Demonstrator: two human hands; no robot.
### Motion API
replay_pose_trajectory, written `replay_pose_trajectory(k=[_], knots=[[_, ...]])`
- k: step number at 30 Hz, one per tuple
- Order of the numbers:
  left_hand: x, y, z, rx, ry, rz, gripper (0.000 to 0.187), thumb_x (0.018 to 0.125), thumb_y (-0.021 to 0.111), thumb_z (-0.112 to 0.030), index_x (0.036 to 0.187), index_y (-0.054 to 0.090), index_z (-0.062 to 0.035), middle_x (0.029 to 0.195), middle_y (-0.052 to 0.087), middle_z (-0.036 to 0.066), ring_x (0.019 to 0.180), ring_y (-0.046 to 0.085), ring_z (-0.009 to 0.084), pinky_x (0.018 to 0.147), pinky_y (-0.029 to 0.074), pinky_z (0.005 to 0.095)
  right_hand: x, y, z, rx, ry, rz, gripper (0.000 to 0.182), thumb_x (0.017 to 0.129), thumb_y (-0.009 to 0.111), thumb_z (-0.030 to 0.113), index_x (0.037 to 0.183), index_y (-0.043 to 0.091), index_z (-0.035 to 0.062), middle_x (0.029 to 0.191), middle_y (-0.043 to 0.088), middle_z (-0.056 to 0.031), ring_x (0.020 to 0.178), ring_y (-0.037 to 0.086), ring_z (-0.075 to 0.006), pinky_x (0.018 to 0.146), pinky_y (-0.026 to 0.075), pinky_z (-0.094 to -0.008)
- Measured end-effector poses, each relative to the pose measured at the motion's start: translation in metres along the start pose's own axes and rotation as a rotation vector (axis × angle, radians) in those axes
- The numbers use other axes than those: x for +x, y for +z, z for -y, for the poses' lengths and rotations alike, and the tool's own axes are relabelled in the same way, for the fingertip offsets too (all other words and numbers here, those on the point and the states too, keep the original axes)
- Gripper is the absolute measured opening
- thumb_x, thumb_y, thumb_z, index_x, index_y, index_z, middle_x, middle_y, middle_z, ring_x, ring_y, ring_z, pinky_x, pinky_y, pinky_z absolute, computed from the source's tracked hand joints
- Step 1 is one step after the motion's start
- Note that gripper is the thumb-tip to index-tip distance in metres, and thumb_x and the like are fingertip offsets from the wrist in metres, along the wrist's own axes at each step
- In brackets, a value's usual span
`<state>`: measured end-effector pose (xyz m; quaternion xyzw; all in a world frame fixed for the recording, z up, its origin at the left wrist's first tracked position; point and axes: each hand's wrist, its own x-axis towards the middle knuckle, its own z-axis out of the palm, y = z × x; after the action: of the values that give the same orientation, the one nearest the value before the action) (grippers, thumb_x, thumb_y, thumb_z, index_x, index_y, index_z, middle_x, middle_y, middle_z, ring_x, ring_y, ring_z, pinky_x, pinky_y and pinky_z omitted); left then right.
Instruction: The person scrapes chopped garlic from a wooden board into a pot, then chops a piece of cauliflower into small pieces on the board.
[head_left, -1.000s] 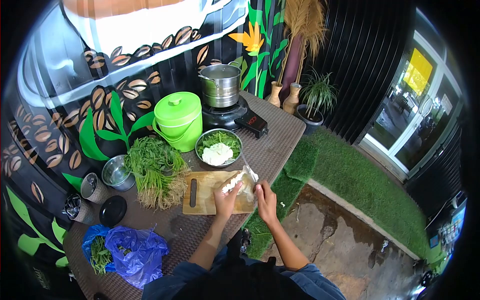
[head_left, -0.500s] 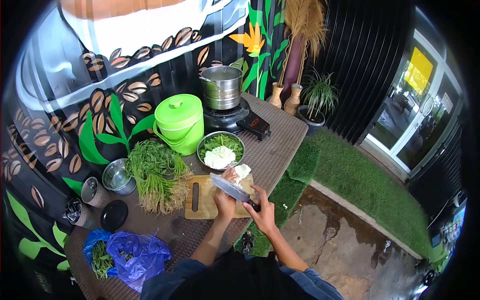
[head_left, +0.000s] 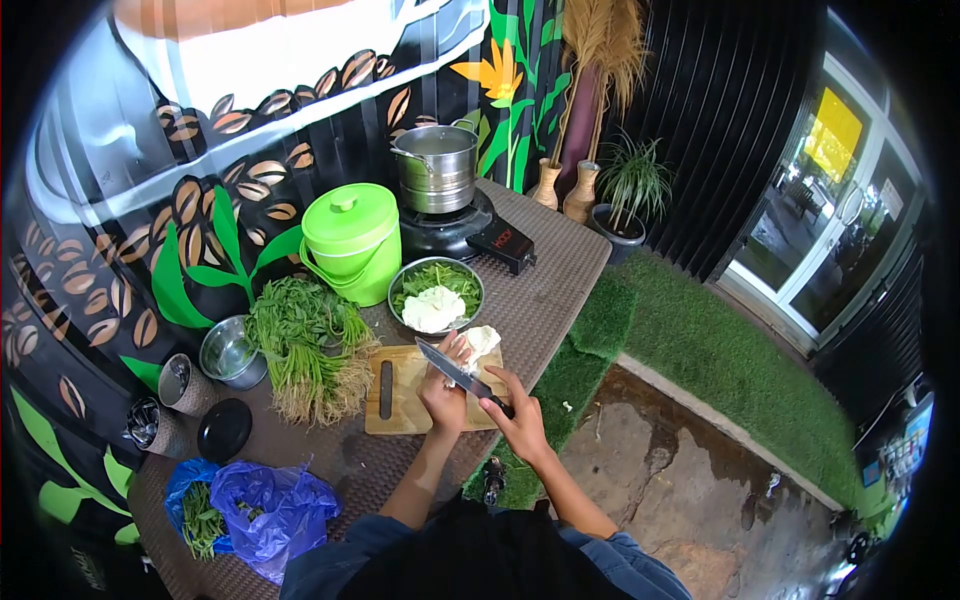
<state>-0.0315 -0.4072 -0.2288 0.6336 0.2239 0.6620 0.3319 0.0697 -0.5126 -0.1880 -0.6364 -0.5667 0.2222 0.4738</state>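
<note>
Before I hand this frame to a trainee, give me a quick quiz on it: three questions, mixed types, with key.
1. Multiple choice: what grips the knife?
A) the left hand
B) the right hand
C) both hands

2. True or false: the steel pot stands on the black stove.

3. Fill in: inside the steel bowl, the white lump rests on ____.

Key:
1. B
2. True
3. leafy greens
</note>
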Motion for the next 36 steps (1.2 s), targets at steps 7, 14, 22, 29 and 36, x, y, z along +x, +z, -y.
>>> replay_pose_trajectory(k=[7,14,22,29,36], knots=[[0.004,0.003,-0.005,-0.158,-0.096,-0.105,0.037,0.076,0.059,0.017,0.112,0.063,0.0058,0.128,0.055,0.02,0.114,0.058,0.0297,0.09,0.054,0.0369,0.003,0.01,0.006,0.067,-0.012,-0.104,0.052,0.086,0.068,0.028,0.131,0.049,0.0128,0.057,0.046,-0.0059,0.046,0.036,-0.0131,0.049,0.034,-0.0286],[0.007,0.0,-0.003,0.157,0.078,-0.077,0.038,0.078,0.058,0.015,0.115,0.061,0.0069,0.127,0.056,0.02,0.112,0.059,0.0283,0.091,0.053,0.0357,0.005,0.009,0.009,0.034,-0.002,-0.08,0.052,0.085,0.069,0.035,0.129,0.051,0.0155,0.046,0.042,-0.0058,0.041,0.034,-0.018,0.046,0.032,-0.0325],[0.008,0.002,-0.005,0.133,0.05,-0.053,0.036,0.081,0.058,0.014,0.117,0.058,0.0097,0.128,0.056,0.02,0.112,0.059,0.0263,0.094,0.052,0.0349,0.009,0.012,0.01,0.019,0.0,-0.112,0.047,0.085,0.069,0.035,0.123,0.053,0.0141,0.046,0.042,-0.006,0.041,0.036,-0.0179,0.046,0.031,-0.0326],[0.0,0.008,0.002,0.137,-0.036,-0.083,0.035,0.08,0.058,0.014,0.115,0.059,0.01,0.124,0.059,0.019,0.109,0.062,0.0263,0.09,0.053,0.0342,0.015,0.017,0.001,0.04,-0.017,-0.151,0.045,0.085,0.069,0.037,0.12,0.054,0.0138,0.046,0.041,-0.006,0.039,0.036,-0.0207,0.045,0.032,-0.0354],[-0.005,0.01,0.006,0.098,-0.052,-0.132,0.036,0.081,0.059,0.01,0.117,0.058,0.0092,0.124,0.06,0.017,0.108,0.062,0.0248,0.089,0.051,0.0355,0.013,0.015,0.012,-0.054,0.024,-0.168,0.043,0.083,0.072,0.03,0.12,0.056,0.013,0.051,0.037,-0.0026,0.047,0.031,-0.0103,0.047,0.029,-0.0291]])
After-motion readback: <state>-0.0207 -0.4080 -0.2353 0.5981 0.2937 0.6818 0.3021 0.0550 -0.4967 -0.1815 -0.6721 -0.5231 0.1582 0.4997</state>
